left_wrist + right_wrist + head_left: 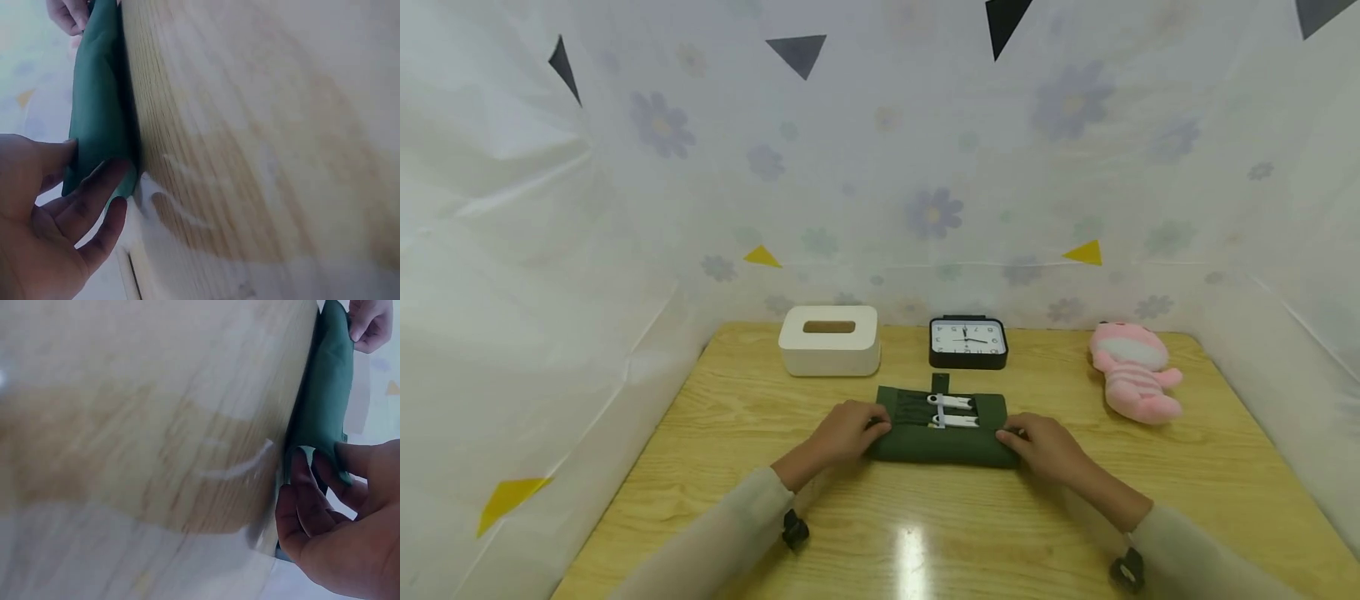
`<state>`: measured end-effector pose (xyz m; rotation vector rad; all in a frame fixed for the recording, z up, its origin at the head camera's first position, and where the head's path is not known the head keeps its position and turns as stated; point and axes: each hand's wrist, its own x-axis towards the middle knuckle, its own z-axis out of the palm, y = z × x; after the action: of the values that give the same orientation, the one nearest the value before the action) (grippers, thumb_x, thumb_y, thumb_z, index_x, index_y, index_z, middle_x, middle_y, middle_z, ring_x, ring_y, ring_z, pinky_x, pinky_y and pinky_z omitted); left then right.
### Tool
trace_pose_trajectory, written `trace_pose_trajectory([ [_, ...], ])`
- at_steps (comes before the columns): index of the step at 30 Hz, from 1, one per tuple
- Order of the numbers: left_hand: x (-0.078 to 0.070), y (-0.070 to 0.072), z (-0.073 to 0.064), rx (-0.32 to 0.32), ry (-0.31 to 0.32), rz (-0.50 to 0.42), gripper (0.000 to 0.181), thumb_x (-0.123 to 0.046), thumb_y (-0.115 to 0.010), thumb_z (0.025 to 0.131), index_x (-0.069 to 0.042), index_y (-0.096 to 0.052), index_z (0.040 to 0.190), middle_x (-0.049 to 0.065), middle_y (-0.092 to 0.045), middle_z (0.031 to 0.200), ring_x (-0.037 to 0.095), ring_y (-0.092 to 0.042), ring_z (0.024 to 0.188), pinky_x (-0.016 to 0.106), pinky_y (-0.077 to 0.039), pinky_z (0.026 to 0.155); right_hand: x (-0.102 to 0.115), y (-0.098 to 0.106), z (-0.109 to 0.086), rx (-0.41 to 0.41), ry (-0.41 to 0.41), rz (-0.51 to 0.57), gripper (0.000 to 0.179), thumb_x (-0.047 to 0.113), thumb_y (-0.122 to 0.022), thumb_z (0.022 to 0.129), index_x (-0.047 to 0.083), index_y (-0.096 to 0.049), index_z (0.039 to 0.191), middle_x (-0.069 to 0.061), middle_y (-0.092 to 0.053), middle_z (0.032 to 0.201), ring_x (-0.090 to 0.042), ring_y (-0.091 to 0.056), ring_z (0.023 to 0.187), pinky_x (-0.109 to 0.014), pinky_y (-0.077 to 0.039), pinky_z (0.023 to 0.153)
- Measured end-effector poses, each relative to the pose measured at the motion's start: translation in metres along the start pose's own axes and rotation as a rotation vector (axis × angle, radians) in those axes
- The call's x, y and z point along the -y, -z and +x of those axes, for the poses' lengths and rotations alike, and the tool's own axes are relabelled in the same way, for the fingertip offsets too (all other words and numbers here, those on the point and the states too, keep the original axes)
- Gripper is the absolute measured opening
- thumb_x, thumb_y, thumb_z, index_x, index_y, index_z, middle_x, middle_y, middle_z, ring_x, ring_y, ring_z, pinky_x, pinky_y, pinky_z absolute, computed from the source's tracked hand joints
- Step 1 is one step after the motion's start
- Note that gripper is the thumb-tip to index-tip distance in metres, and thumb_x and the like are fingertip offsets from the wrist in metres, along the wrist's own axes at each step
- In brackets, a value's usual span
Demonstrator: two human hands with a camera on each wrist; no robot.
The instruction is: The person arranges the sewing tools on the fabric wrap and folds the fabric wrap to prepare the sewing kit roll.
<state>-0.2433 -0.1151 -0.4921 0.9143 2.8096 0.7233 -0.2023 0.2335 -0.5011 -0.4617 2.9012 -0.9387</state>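
A dark green fabric tool roll (940,446) lies on the table, its near part folded over into a thick band. Above the fold, white-handled tools (953,402) sit in its slots under a pale strap, and a short closure tab (940,382) sticks out at the far edge. My left hand (848,433) pinches the fold's left end; in the left wrist view the thumb lies on one side of the green fabric (100,106) and the fingers on the other. At the right end my right hand (1043,446) pinches the fold likewise, fingertips tucked at the open end of the band.
Behind the roll stand a white tissue box (831,358) and a black-framed clock (967,360), which appears upside down. A pink plush toy (1135,379) lies at the back right. The wooden table (737,392) meets flower-patterned sheeting at the back and sides.
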Motion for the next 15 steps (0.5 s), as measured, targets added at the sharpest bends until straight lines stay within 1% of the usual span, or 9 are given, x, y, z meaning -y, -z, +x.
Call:
trace_pose_trajectory([
  [4, 0.001, -0.003, 0.007, 0.01, 0.033, -0.016, 0.013, -0.022, -0.064, 0.104, -0.017, -0.077, 0.103, -0.004, -0.073, 0.098, 0.01, -0.067, 0.087, 0.033, -0.056, 0.078, -0.007, -0.006, 0.007, -0.017, 0.005, -0.009, 0.013, 0.02, -0.067, 0.101, 0.013, -0.073, 0.092, 0.003, -0.062, 0.08, -0.011, -0.05, 0.069, -0.03, -0.042, 0.062],
  [6, 0.002, -0.006, 0.01, 0.01, 0.037, 0.001, 0.012, -0.022, -0.066, 0.103, -0.017, -0.077, 0.1, -0.004, -0.071, 0.097, 0.011, -0.064, 0.087, 0.033, -0.055, 0.078, -0.008, -0.009, 0.011, -0.021, 0.012, -0.025, 0.013, 0.019, -0.068, 0.101, 0.012, -0.072, 0.091, 0.003, -0.062, 0.08, -0.011, -0.049, 0.069, -0.031, -0.042, 0.062],
  [10, 0.004, -0.011, 0.016, 0.007, 0.02, 0.066, 0.011, -0.023, -0.071, 0.1, -0.019, -0.074, 0.09, -0.005, -0.063, 0.091, 0.01, -0.058, 0.084, 0.031, -0.051, 0.073, -0.006, -0.012, 0.017, -0.005, 0.02, -0.089, 0.016, 0.019, -0.069, 0.1, 0.013, -0.066, 0.085, 0.0, -0.053, 0.077, -0.014, -0.045, 0.068, -0.032, -0.037, 0.06],
  [12, 0.003, -0.012, 0.018, 0.019, 0.031, 0.094, 0.012, -0.024, -0.072, 0.099, -0.02, -0.07, 0.087, -0.006, -0.06, 0.091, 0.009, -0.055, 0.08, 0.03, -0.048, 0.069, -0.003, -0.013, 0.017, 0.008, 0.006, -0.121, 0.015, 0.018, -0.07, 0.099, 0.012, -0.065, 0.086, -0.001, -0.051, 0.078, -0.015, -0.044, 0.069, -0.032, -0.037, 0.06],
  [15, -0.001, -0.012, 0.018, 0.047, 0.063, 0.134, 0.015, -0.027, -0.073, 0.098, -0.021, -0.066, 0.086, -0.005, -0.055, 0.093, 0.008, -0.052, 0.075, 0.029, -0.046, 0.064, 0.002, -0.015, 0.016, 0.015, -0.02, -0.155, 0.012, 0.018, -0.071, 0.098, 0.009, -0.065, 0.093, -0.004, -0.052, 0.084, -0.017, -0.046, 0.07, -0.033, -0.039, 0.059],
])
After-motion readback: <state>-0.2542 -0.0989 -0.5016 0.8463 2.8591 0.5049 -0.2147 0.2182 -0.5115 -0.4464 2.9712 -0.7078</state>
